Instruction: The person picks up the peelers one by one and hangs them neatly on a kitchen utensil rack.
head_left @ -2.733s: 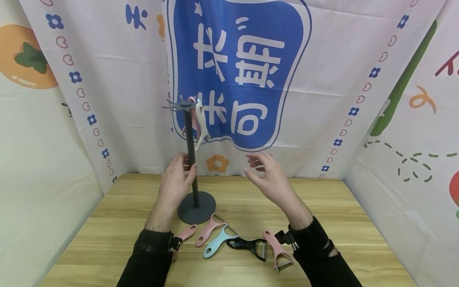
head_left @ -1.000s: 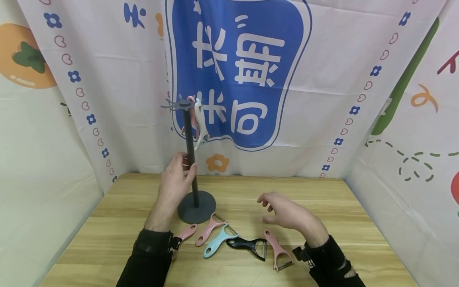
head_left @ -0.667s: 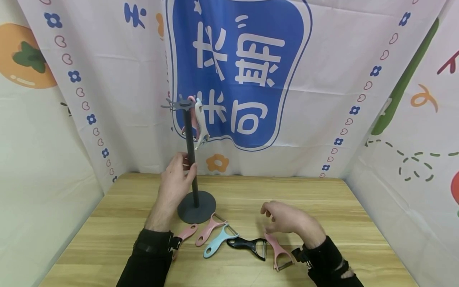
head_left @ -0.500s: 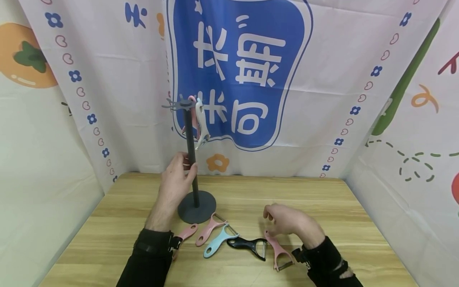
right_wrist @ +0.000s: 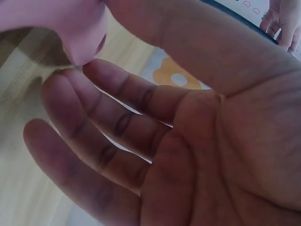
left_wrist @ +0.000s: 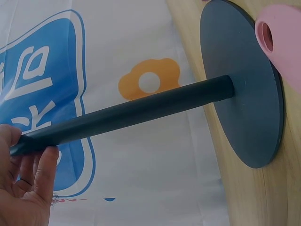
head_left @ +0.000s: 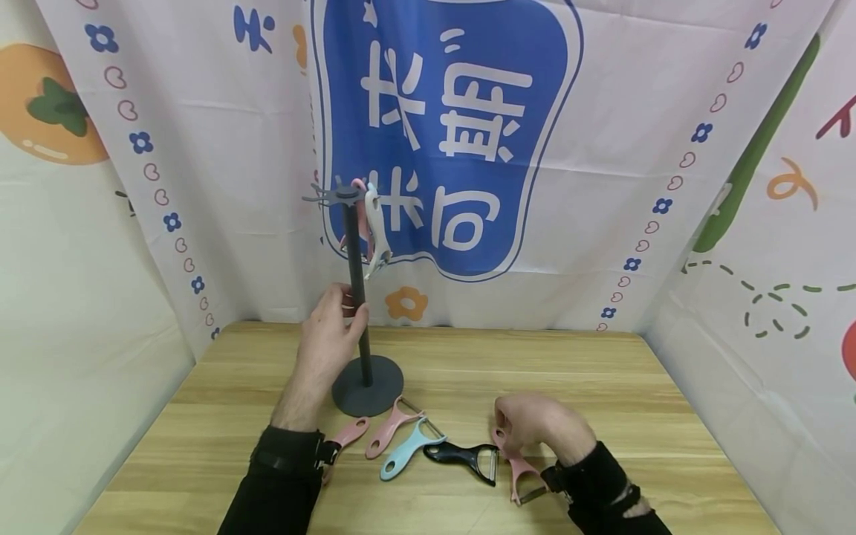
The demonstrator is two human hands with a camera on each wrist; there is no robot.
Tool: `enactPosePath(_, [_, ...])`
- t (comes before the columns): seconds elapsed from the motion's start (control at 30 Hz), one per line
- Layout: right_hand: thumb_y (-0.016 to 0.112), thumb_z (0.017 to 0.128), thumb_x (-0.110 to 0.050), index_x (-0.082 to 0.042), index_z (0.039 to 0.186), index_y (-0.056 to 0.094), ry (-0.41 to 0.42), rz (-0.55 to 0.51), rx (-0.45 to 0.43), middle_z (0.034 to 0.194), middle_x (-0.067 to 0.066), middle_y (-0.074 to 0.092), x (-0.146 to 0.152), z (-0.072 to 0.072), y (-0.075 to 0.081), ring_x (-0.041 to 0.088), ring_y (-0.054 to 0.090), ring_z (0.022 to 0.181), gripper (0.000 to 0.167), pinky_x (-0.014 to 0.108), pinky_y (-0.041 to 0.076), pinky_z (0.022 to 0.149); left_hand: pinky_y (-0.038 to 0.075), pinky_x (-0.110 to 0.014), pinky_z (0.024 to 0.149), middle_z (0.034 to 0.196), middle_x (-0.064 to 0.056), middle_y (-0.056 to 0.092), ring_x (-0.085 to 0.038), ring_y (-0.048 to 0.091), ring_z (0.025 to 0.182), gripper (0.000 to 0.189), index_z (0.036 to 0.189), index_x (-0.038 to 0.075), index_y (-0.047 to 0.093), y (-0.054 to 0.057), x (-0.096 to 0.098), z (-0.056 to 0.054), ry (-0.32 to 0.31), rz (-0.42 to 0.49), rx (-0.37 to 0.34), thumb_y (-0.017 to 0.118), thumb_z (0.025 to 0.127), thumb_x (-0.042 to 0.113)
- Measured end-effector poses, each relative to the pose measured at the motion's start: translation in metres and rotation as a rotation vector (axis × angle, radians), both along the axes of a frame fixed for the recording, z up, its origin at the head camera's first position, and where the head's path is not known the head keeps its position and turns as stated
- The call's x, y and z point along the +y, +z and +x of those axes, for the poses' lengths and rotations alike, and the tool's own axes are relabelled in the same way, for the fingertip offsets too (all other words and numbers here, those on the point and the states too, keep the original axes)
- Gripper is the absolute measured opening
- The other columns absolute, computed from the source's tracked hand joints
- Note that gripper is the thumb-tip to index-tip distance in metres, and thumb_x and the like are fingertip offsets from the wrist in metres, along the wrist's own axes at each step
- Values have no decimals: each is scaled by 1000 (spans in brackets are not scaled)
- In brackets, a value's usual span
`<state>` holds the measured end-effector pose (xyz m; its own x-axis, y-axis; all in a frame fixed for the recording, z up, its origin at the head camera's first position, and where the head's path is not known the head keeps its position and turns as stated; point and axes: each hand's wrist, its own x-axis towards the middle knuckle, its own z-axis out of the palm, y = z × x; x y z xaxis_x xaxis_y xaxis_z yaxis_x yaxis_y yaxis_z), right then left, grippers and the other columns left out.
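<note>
A dark grey stand (head_left: 354, 253) with a round base and a ring of hooks on top is held by my left hand (head_left: 325, 340). Thumb and fingers go round its pole, as the left wrist view also shows. My right hand (head_left: 538, 425) is at the table, thumb and forefinger pinching the handle of the rightmost pink peeler (head_left: 520, 469); its blade points toward me. In the right wrist view, that handle (right_wrist: 84, 33) lies between thumb and forefinger, the other fingers loosely bent. From the hooks hang a white peeler (head_left: 376, 223) and a pink one (head_left: 362, 215) behind it.
Left of the right hand lie a black peeler (head_left: 461, 457), a light blue peeler (head_left: 406, 455) and a pink peeler (head_left: 388, 433). Another pink peeler (head_left: 353, 429) is partly hidden by the left wrist. A printed cloth (head_left: 595, 111) hangs behind the wooden table (head_left: 602, 379).
From beside the stand, my right hand has come down to the rightmost pink peeler and taken hold of its handle. The left hand stays on the pole.
</note>
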<state>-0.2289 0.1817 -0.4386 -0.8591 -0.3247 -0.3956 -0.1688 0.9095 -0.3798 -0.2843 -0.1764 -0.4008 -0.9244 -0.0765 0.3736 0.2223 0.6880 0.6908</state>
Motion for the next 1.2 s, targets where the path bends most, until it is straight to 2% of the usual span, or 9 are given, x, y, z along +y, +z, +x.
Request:
enactPosePath(0.13, [99,85,-1,-11,107,72,-1,13,6,102,2,70,0,0,-2,22,66,92,37,41,62,83,72,-62,108,144,-24,72,-44,79,134,42,154,1,58,0,0,0,0,0,4,65,121,26])
enactPosePath(0.3, [92,86,6,-10,110,71,-4,10,15,103,4,70,1,-1,-4,24,65,92,36,43,63,84,72,-62,109,145,-25,71,-44,77,135,43,155,0,57,2,-1,0,-12,7,-10,65,121,25])
enactPosePath(0.5, [82,90,17,-9,110,72,-8,-62,12,101,6,69,4,-2,-6,22,68,87,34,39,66,77,70,-61,113,146,-26,70,-45,74,138,44,158,0,56,4,-7,0,-77,44,-36,66,122,24])
enactPosePath(0.63, [85,95,13,-8,111,72,-15,-79,13,100,7,69,4,-3,-7,22,68,85,29,38,68,74,67,-62,120,149,-26,70,-45,71,143,46,159,0,57,4,-14,-1,-134,70,-65,67,122,24])
enactPosePath(0.8, [91,86,13,-9,110,71,-28,-12,25,101,5,69,6,-3,-5,22,66,89,38,37,63,77,61,-64,127,153,-26,72,-47,69,149,43,157,3,62,3,-23,-2,-197,67,-115,70,120,24])
enactPosePath(0.9, [91,82,15,-10,108,70,-25,20,25,99,4,68,7,-3,-3,22,65,88,42,33,59,74,61,-64,126,151,-24,76,-47,72,147,38,153,5,67,1,-24,-3,-225,56,-123,71,120,23])
enactPosePath(1.07, [86,85,19,-9,110,68,-35,-6,-18,99,7,67,9,-3,-3,25,74,78,41,35,67,64,64,-66,122,147,-21,80,-47,76,143,35,151,7,71,-3,-23,-5,-239,48,-126,71,120,23])
enactPosePath(1.2, [82,87,20,-8,112,68,-44,-48,-29,100,9,68,10,-3,-2,27,75,73,41,41,70,64,65,-67,120,145,-20,81,-46,78,140,33,149,7,72,-4,-23,-5,-221,41,-115,70,121,24])
